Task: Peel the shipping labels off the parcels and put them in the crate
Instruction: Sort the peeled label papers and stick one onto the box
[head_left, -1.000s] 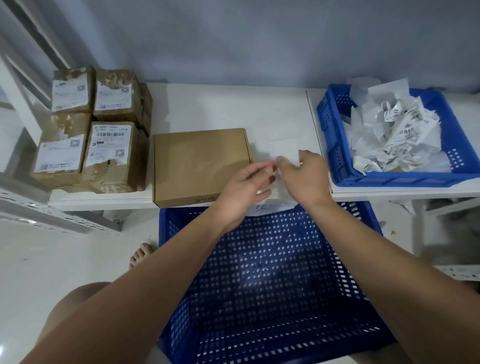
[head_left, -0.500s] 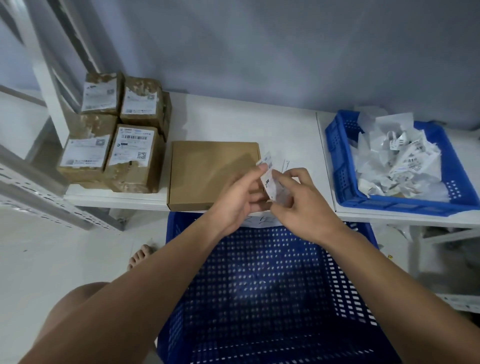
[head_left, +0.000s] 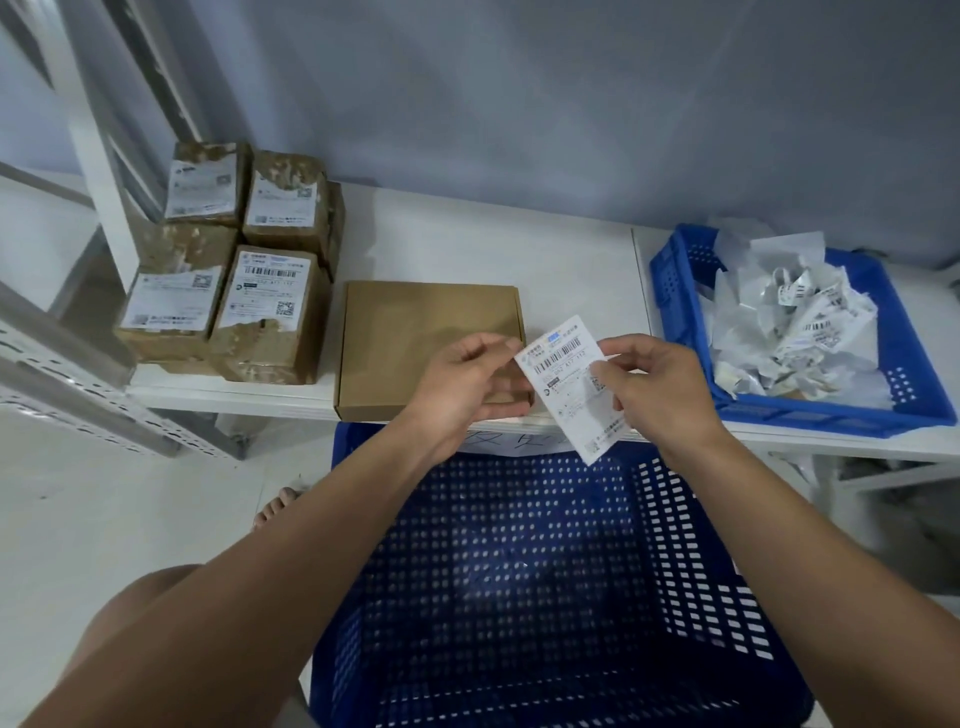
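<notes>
A white shipping label (head_left: 566, 382) with barcodes hangs in the air between my hands, above the front edge of the white shelf (head_left: 488, 249). My left hand (head_left: 467, 387) pinches its upper left corner. My right hand (head_left: 657, 389) pinches its right edge. A plain brown flat parcel (head_left: 415, 332) with no label lies on the shelf behind my left hand. Several brown parcels (head_left: 234, 270) with white labels are stacked at the shelf's left. A small blue crate (head_left: 685, 270) on the right holds crumpled peeled labels (head_left: 795, 322).
A large dark blue perforated crate (head_left: 545, 582) stands on the floor below my hands, its inside bare. A white metal rack upright (head_left: 93, 156) and a perforated beam (head_left: 78, 405) are on the left. My bare foot (head_left: 275, 506) shows on the pale floor.
The label was lifted off the shelf surface, turned printed side up and spread flat between both hands. The camera view has tilted downward slightly.
</notes>
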